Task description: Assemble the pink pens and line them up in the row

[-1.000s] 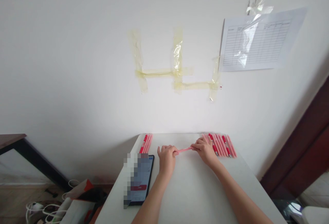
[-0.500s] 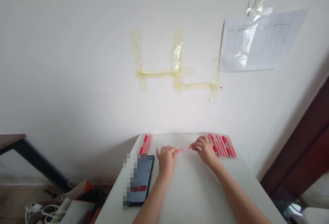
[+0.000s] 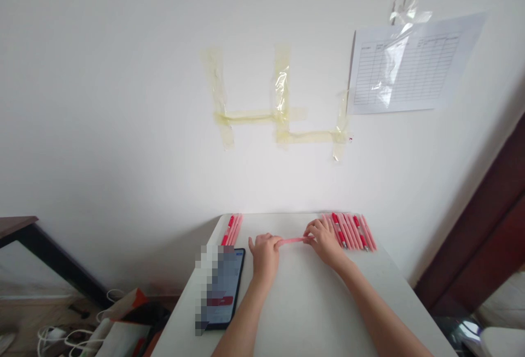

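Note:
A slim pink pen [image 3: 292, 240] lies level between my two hands, just over the white table. My left hand [image 3: 266, 253] pinches its left end, and my right hand [image 3: 324, 239] has its fingers closed on the right end. Right beside my right hand, a row of pink and red pens [image 3: 350, 232] lies side by side along the table's far right edge. A smaller group of pink and red pens [image 3: 232, 229] rests at the far left corner, apart from my left hand.
A smartphone [image 3: 225, 288], partly pixelated, lies on the white table [image 3: 311, 313] left of my left forearm. The wall behind bears yellowed tape [image 3: 248, 116] and a taped printed sheet [image 3: 410, 67]. White cables [image 3: 74, 338] and boxes sit on the floor at left.
The pen has turned about its length, so the pale marking seen on it before no longer shows. My right fingers have shifted slightly along its end; my left hand keeps its grip.

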